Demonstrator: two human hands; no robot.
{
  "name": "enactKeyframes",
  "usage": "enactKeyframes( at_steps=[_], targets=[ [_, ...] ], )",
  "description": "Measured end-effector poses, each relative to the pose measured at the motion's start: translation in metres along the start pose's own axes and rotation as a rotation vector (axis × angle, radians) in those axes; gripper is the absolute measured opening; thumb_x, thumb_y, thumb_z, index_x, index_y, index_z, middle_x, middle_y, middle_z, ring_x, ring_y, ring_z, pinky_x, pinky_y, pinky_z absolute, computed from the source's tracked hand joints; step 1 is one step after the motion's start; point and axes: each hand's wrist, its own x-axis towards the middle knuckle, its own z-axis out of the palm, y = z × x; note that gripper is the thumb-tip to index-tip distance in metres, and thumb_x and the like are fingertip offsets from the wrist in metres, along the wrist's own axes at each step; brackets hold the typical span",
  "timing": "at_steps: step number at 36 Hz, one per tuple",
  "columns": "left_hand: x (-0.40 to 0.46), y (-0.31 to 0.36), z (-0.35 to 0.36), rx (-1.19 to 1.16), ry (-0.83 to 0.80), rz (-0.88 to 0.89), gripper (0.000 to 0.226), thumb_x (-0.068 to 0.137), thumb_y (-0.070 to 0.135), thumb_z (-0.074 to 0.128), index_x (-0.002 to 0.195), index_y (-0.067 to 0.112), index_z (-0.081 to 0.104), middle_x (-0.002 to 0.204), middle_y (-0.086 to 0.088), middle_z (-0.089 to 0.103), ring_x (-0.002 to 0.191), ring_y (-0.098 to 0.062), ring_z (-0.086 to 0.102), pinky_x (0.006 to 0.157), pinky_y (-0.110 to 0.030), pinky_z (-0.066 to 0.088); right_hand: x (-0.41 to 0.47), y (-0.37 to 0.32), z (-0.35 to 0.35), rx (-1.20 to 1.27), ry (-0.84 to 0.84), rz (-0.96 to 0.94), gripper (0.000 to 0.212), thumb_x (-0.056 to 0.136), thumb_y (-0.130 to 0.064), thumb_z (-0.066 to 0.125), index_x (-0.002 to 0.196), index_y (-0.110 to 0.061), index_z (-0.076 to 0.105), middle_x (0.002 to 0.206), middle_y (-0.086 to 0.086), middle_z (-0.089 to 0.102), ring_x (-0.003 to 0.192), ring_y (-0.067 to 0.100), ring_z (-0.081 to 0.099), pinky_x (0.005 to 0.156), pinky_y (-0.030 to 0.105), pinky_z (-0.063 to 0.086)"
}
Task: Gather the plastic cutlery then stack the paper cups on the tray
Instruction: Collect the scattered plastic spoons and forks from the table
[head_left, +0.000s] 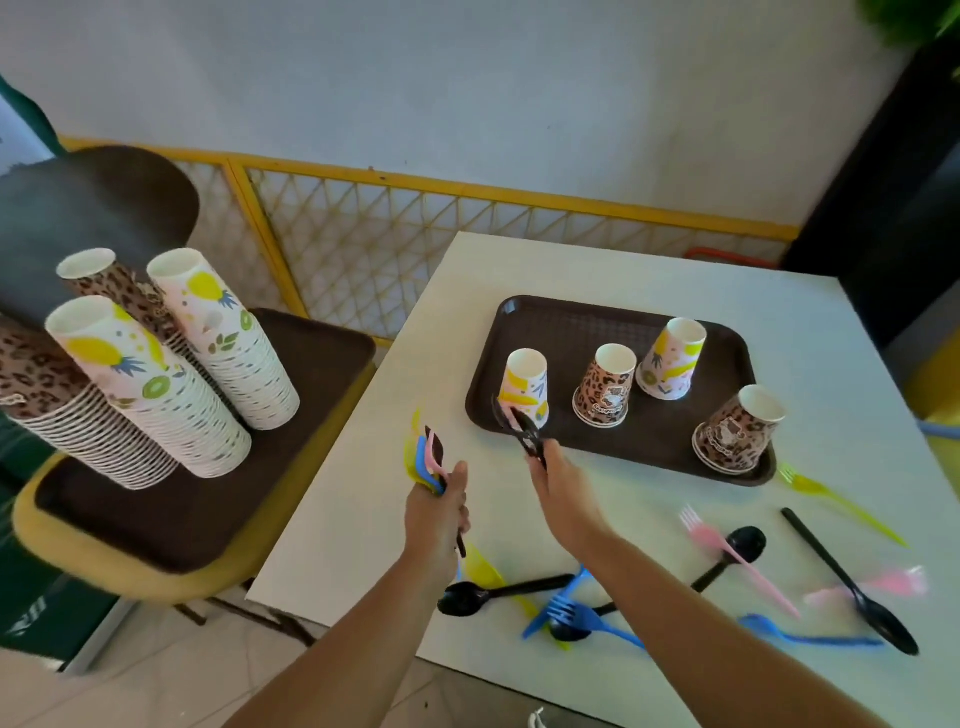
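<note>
My left hand (439, 512) grips a bunch of cutlery (427, 457) in yellow, blue, pink and black, held upright over the white table (597, 270). My right hand (558, 486) holds black cutlery (519, 428) just in front of the brown tray (613, 322). Several paper cups stand upside down and apart on that tray: a fruit-print cup (525, 384), a leopard cup (605, 384), another fruit-print cup (671, 358) and a second leopard cup (737, 428). Loose pieces lie on the near table: a black spoon (498, 592), blue forks (571, 613), a pink fork (727, 551), a yellow fork (836, 501).
A second brown tray (291, 415) rests on a yellow chair (119, 566) to the left, carrying tall tilted stacks of paper cups (171, 395). A yellow lattice fence (415, 234) runs behind. More cutlery lies at the table's right: a black spoon (857, 592), a blue piece (810, 636).
</note>
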Motion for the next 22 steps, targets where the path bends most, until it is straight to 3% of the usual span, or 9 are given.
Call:
enactKeyframes(
  at_steps=[4, 6, 9, 11, 13, 15, 17, 19, 22],
  targets=[
    [-0.007, 0.005, 0.004, 0.018, -0.004, -0.033, 0.043, 0.082, 0.040, 0.068, 0.062, 0.010, 0.045, 0.045, 0.002, 0.038, 0.041, -0.013, 0.034, 0.052, -0.028, 0.033, -0.017, -0.022, 0.019, -0.011, -0.083, 0.006, 0.026, 0.098, -0.013, 0.035, 0.117, -0.002, 0.048, 0.111, 0.016, 0.051, 0.095, 0.032, 0.054, 0.079, 0.037, 0.041],
    [-0.012, 0.007, 0.006, 0.025, -0.033, -0.064, 0.044, 0.078, 0.046, 0.069, 0.067, 0.009, 0.049, 0.051, -0.001, 0.041, 0.046, -0.015, 0.036, 0.055, -0.030, 0.034, -0.023, -0.029, 0.027, -0.063, -0.102, -0.023, 0.028, 0.099, -0.011, 0.034, 0.124, -0.004, 0.045, 0.114, 0.013, 0.046, 0.095, 0.025, 0.053, 0.082, 0.034, 0.040],
    [-0.018, 0.010, 0.006, 0.028, -0.099, -0.100, 0.045, 0.075, 0.050, 0.071, 0.076, 0.006, 0.059, 0.065, -0.011, 0.053, 0.059, -0.022, 0.050, 0.063, -0.034, 0.044, -0.033, -0.033, 0.039, -0.081, -0.062, -0.098, 0.029, 0.099, -0.013, 0.032, 0.126, -0.009, 0.043, 0.108, 0.004, 0.041, 0.088, 0.017, 0.048, 0.077, 0.027, 0.037],
    [-0.019, 0.009, 0.004, 0.045, -0.124, -0.093, 0.041, 0.075, 0.047, 0.072, 0.079, 0.007, 0.064, 0.075, -0.013, 0.065, 0.072, -0.026, 0.063, 0.074, -0.038, 0.052, -0.039, -0.033, 0.048, -0.176, 0.021, -0.123, 0.020, 0.098, -0.021, 0.034, 0.111, -0.015, 0.048, 0.094, 0.000, 0.047, 0.082, 0.019, 0.046, 0.078, 0.039, 0.040],
    [-0.019, 0.008, 0.000, 0.058, -0.138, -0.098, 0.033, 0.076, 0.040, 0.074, 0.081, 0.008, 0.067, 0.079, -0.014, 0.069, 0.078, -0.028, 0.067, 0.079, -0.040, 0.054, -0.040, -0.035, 0.055, -0.141, 0.030, -0.066, 0.015, 0.098, -0.026, 0.035, 0.097, -0.018, 0.047, 0.081, 0.004, 0.055, 0.078, 0.022, 0.052, 0.089, 0.052, 0.043],
    [-0.018, 0.008, -0.005, 0.048, -0.166, -0.121, 0.029, 0.078, 0.033, 0.074, 0.079, 0.005, 0.066, 0.073, -0.013, 0.065, 0.067, -0.026, 0.064, 0.069, -0.036, 0.052, -0.045, -0.045, 0.053, -0.110, -0.099, -0.005, 0.020, 0.098, -0.018, 0.032, 0.114, -0.014, 0.045, 0.095, 0.009, 0.056, 0.091, 0.026, 0.054, 0.093, 0.046, 0.042],
    [-0.016, 0.009, -0.009, 0.038, -0.182, -0.152, 0.027, 0.080, 0.029, 0.073, 0.074, 0.004, 0.063, 0.064, -0.010, 0.054, 0.056, -0.021, 0.053, 0.058, -0.030, 0.042, -0.051, -0.049, 0.051, -0.117, -0.071, 0.008, 0.031, 0.097, -0.012, 0.036, 0.128, -0.009, 0.037, 0.106, 0.007, 0.045, 0.099, 0.029, 0.054, 0.086, 0.039, 0.044],
    [-0.015, 0.010, -0.010, 0.024, -0.178, -0.178, 0.026, 0.082, 0.025, 0.071, 0.069, 0.005, 0.060, 0.057, -0.007, 0.052, 0.054, -0.020, 0.051, 0.055, -0.026, 0.041, -0.057, -0.049, 0.052, -0.114, -0.054, -0.042, 0.036, 0.096, -0.009, 0.036, 0.132, -0.009, 0.034, 0.112, 0.007, 0.039, 0.110, 0.031, 0.050, 0.087, 0.035, 0.042],
    [-0.014, 0.011, -0.010, 0.030, -0.217, -0.178, 0.024, 0.085, 0.021, 0.067, 0.069, 0.005, 0.060, 0.049, -0.001, 0.056, 0.047, -0.015, 0.055, 0.048, -0.020, 0.043, -0.063, -0.047, 0.048, -0.069, -0.032, -0.053, 0.037, 0.095, -0.011, 0.041, 0.132, -0.007, 0.040, 0.125, 0.014, 0.043, 0.112, 0.032, 0.048, 0.090, 0.033, 0.040]
  ],
)
